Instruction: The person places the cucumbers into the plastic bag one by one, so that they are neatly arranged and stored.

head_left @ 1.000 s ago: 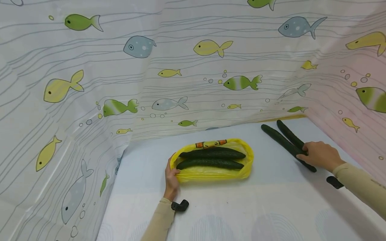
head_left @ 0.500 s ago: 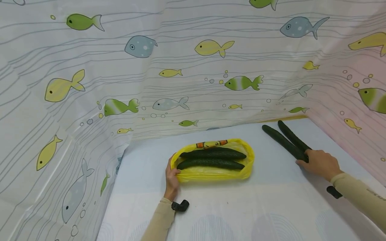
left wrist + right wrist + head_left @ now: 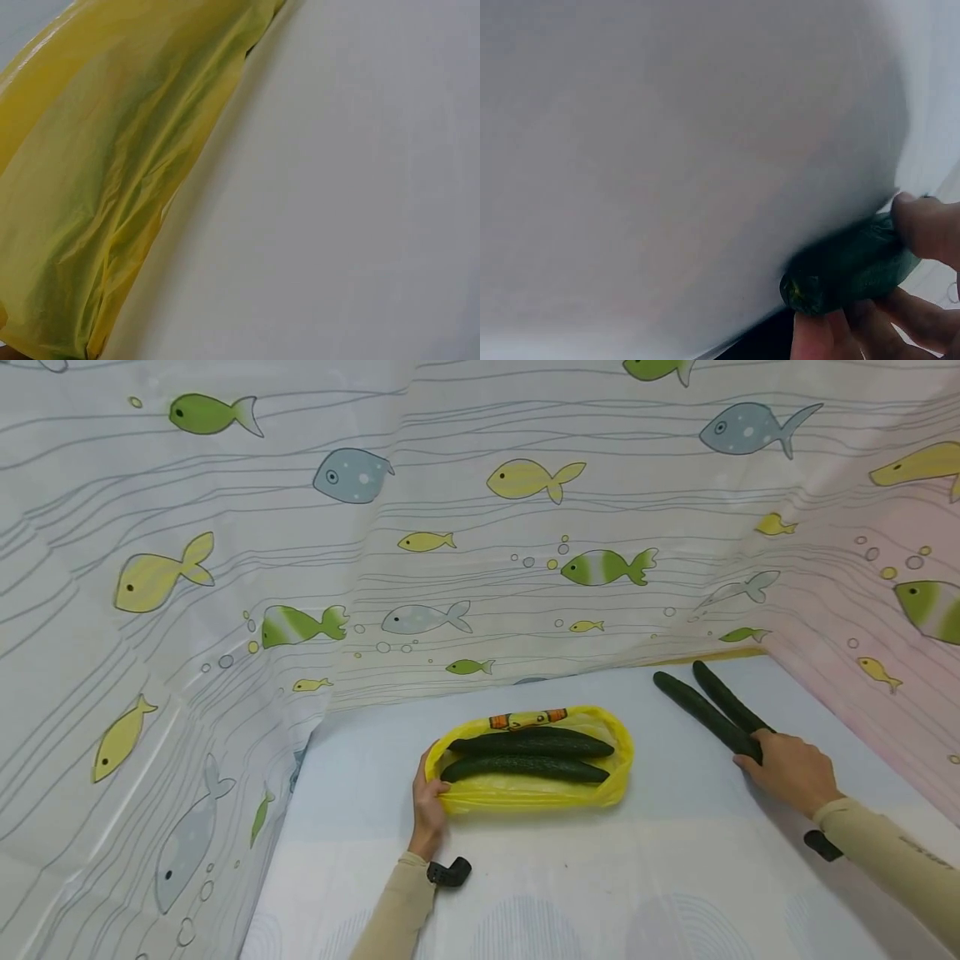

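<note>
My left hand (image 3: pixel 429 802) grips the left side of a yellow plastic bag (image 3: pixel 517 800), thumb over its rim. The bag's mouth gapes wide, with two dark green cucumbers (image 3: pixel 528 767) lying side by side inside. Only its crinkled yellow wall (image 3: pixel 127 172) fills the left of the left wrist view. To the right of the bag, my right hand (image 3: pixel 797 774) holds the near end of a long cucumber (image 3: pixel 701 708). Thumb and fingers close round that cucumber's end (image 3: pixel 847 274) in the right wrist view. Another cucumber (image 3: pixel 726 693) lies right beside it, its near end hidden behind the hand.
A white table (image 3: pixel 600 868) with faint circle patterns bears everything. Behind it and on both sides hangs a white curtain (image 3: pixel 465 585) printed with fish. Black wrist cameras (image 3: pixel 449 872) are strapped to both wrists.
My right hand has shifted slightly down along the cucumber and now covers its near end, which showed below the hand before. My left hand and the bag have stayed in place.
</note>
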Available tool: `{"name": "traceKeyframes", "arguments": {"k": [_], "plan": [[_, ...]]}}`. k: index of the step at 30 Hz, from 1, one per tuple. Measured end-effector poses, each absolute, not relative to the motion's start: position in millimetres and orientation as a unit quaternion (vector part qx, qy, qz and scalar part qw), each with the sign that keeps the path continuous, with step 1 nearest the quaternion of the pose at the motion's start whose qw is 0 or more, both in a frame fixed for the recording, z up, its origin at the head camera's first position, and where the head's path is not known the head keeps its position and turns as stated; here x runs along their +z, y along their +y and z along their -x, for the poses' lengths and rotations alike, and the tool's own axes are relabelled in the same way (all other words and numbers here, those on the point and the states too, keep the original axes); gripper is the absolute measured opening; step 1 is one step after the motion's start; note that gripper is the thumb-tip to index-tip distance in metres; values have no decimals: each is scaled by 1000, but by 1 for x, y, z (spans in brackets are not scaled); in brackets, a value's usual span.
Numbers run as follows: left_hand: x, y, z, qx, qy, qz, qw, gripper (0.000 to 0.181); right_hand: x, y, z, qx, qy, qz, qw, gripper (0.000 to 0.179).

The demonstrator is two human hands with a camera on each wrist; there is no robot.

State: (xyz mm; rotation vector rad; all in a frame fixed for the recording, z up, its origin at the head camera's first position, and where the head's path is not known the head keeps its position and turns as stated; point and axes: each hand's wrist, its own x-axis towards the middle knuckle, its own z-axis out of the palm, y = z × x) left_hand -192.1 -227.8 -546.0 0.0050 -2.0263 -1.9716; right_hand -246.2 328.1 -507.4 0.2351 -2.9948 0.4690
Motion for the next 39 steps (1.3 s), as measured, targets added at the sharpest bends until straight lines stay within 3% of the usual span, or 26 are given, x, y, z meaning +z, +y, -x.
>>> {"name": "traceKeyframes", "arguments": {"k": [15, 28, 33, 39], "plan": [[-542, -225, 193, -682, -715, -8, 149, 81, -502, 328, 248, 174, -980, -83, 46, 39], [-541, -226, 194, -676, -721, -11, 155, 81, -495, 333, 251, 206, -976, -62, 44, 50], [-543, -226, 192, -684, -713, -11, 151, 81, -497, 330, 251, 219, -972, -57, 66, 51], [-544, -227, 191, -686, -711, -3, 156, 80, -498, 329, 251, 244, -957, -79, 133, 45]]}}
